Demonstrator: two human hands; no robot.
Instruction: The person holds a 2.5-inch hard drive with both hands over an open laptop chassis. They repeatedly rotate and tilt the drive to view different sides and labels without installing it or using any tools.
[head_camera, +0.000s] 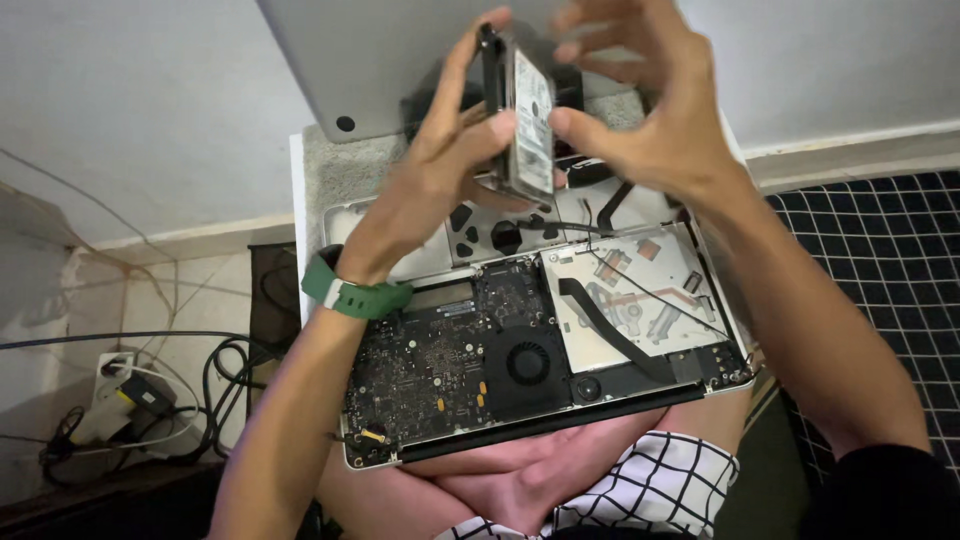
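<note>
At top centre, the left hand (450, 160) and right hand (640, 110) both grip a hard drive (528, 115) upright above the opened laptop (530, 350).

A slim silver hard drive (528, 125) with a white label stands on edge, lifted above the opened laptop (520, 350).

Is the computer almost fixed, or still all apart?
Still apart. Done: the laptop lies open with its circuit board and fan bare. In hand: the left hand and right hand hold the hard drive above it. Left: the bottom cover remains off.
</note>
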